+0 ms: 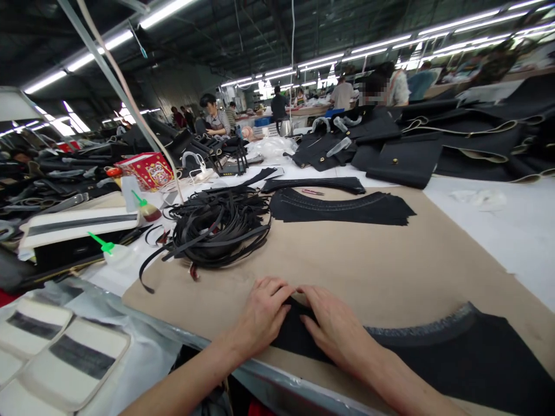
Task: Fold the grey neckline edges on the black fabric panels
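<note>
My left hand (265, 309) and my right hand (329, 323) are close together near the table's front edge. Both have their fingers closed on the upper edge of a black curved panel (295, 338), thumbs on the near side. My fingers hide part of that edge. To the right, beyond my right forearm, lies a wide black section (489, 358) with a grey, shiny strip along its curved rim. My forearm covers the stretch between, so I cannot tell whether it is the same panel. Brown board (347, 260) lies under both.
Ahead-left sits a tangled bundle of black strips (217, 225). Behind it are stacked curved black panels (338, 207) and a red pen (313, 192). Green-nozzled bottles (106, 247) and a red box (147, 171) stand left. White pieces (87, 358) lie lower left; black bags (403, 159) are piled behind.
</note>
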Demonstrator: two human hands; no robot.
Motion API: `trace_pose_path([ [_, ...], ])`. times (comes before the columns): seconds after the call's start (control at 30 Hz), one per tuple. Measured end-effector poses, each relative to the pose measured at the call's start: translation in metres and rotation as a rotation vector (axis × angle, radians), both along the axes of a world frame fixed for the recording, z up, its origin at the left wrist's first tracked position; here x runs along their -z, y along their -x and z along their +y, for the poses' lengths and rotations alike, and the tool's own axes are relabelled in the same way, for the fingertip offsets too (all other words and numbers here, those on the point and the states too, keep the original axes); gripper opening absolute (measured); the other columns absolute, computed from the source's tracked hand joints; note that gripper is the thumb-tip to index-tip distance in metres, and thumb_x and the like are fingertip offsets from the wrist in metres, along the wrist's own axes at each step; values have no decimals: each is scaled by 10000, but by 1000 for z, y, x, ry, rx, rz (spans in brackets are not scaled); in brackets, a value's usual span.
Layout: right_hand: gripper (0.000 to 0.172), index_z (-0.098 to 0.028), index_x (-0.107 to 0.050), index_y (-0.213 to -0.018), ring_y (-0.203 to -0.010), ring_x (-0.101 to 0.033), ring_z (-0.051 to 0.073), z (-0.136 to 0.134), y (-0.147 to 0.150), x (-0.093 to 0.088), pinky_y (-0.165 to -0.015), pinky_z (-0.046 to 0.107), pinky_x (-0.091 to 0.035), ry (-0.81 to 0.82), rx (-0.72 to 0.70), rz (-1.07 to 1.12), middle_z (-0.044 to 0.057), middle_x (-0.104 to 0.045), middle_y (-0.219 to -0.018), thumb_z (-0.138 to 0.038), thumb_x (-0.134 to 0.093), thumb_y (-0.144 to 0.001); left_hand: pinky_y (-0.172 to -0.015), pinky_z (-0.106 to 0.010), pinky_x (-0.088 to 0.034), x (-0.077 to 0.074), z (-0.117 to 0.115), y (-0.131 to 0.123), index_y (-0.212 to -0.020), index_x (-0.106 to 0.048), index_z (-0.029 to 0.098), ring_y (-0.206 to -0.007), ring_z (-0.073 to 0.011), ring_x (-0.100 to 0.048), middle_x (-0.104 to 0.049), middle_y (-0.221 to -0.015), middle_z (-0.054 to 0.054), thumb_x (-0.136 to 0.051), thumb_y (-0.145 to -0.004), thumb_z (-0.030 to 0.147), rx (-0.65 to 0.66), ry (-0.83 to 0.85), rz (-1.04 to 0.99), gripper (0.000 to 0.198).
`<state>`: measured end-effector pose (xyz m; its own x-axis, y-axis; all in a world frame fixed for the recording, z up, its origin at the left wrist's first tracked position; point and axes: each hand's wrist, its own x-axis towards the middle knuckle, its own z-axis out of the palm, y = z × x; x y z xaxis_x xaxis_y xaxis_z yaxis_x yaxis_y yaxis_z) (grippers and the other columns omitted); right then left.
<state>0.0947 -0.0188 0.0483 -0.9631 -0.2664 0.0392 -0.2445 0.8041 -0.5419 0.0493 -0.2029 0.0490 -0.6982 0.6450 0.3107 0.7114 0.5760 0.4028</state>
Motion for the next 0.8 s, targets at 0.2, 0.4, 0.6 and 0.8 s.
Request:
trace_pose_path([
  [0.2,158,-175,-562,-937,-898,-552,209,15,-9,2,-813,342,-433,45,35,0,48,-599,-935,-76,-487,-838,-873,-365,-415,-5,22,2,-967,-652,210,-974,-193,-521,-609,-964,-21,-537,-800,23,33,143,-83,275],
  [0.4,161,-180,-579,-910,-891,-542,193,20,-9,8,-801,307,-414,87,30,23,41,-582,-926,-67,-483,-846,-824,-296,-445,-5,29,4,-913,-685,207,-917,-168,-529,-600,-907,-19,-492,-800,-11,72,136,-123,312],
  [0.6,169,-182,-595,-901,-863,-548,178,23,-6,8,-778,292,-409,99,10,17,31,-586,-912,-72,-479,-847,-823,-293,-456,-4,28,2,-979,-699,229,-916,-171,-531,-601,-911,-24,-473,-836,13,95,103,-132,344],
  [0.8,182,-178,-611,-922,-890,-548,179,25,-3,6,-784,288,-416,77,-19,2,36,-587,-924,-70,-480,-855,-815,-285,-479,4,24,4,-1035,-689,221,-911,-170,-556,-633,-924,-35,-419,-853,15,134,90,-128,386],
])
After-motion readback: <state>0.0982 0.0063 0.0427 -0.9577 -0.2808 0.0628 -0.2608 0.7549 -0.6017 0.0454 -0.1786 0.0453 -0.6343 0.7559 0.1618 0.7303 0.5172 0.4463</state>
